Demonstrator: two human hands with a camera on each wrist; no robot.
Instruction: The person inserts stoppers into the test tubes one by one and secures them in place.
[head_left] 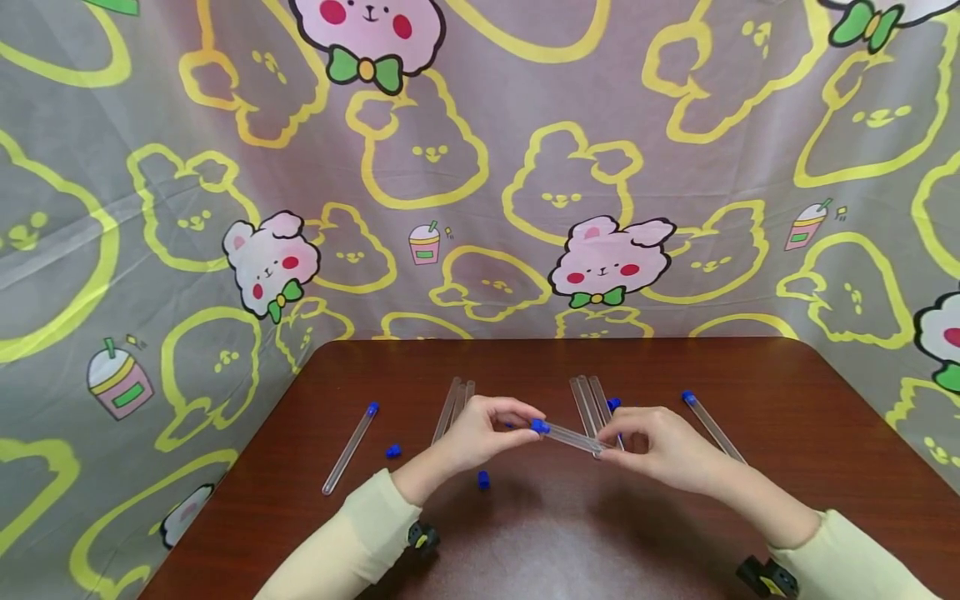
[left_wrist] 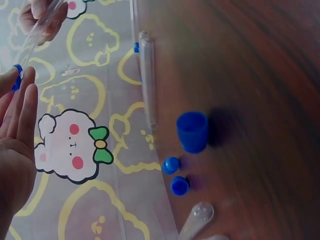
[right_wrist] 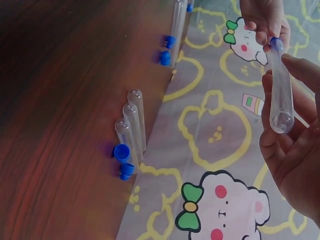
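Observation:
Between my two hands a clear test tube [head_left: 573, 437] is held, tilted, above the table. At its left end sits a blue cap [head_left: 539, 426], which my left hand [head_left: 472, 433] pinches between thumb and fingers. Near the rounded end, my right hand [head_left: 663, 448] grips the tube between its thumb and fingers. The right wrist view shows that tube [right_wrist: 282, 100] with its closed end toward the camera and the cap at the far end. How deep the cap sits in the tube I cannot tell.
Capped tubes lie at the left [head_left: 350, 450] and right [head_left: 712, 427]. Uncapped tubes [head_left: 587, 400] lie behind the right hand, with more tubes [head_left: 452, 404] behind the left. Loose blue caps include one at the left [head_left: 393, 451] and one in front [head_left: 483, 480]. Patterned cloth [head_left: 495, 167] surrounds the table.

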